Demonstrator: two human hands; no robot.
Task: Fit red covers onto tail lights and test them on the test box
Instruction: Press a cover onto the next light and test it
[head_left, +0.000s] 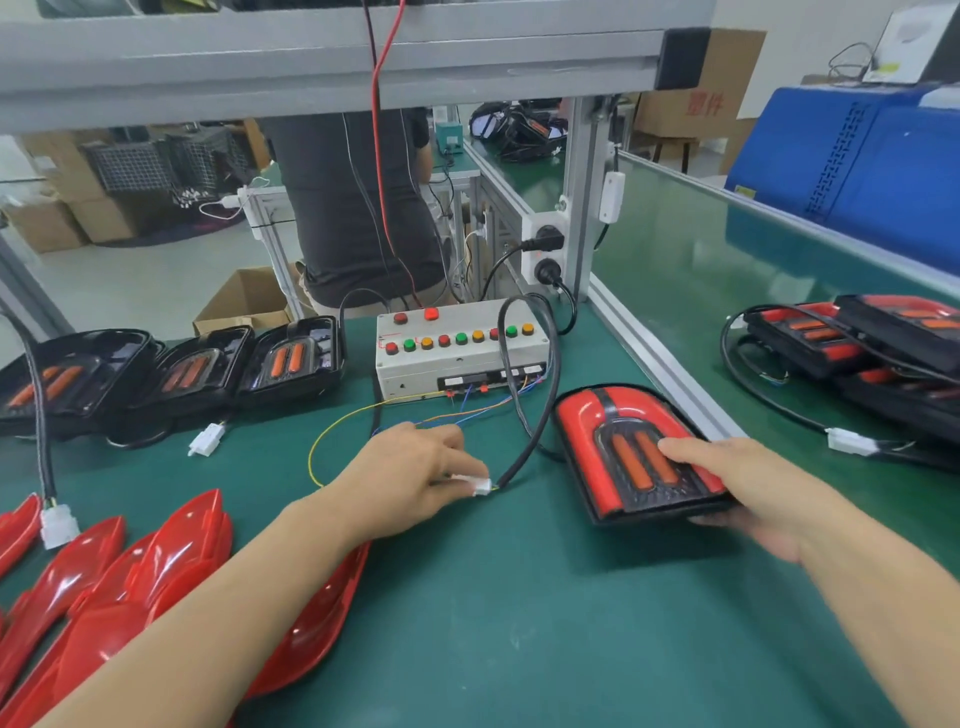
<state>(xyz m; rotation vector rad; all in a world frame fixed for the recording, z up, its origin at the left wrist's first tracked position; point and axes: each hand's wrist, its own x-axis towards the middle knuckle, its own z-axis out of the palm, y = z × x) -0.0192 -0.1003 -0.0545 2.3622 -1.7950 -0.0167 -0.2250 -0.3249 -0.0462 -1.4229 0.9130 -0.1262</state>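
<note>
Tail light (639, 447) and connector (480, 487), seemingly gripped.

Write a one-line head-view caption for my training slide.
Left hand pinches white connector; right hand grips covered tail light before test box.

Green-topped bench (519, 623), aluminium frame (332, 67), cardboard boxes (691, 98), pale floor (156, 280).

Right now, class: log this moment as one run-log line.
left hand: pinches white connector | right hand: grips covered tail light | test box: behind, wired | stage: connecting for test
</note>
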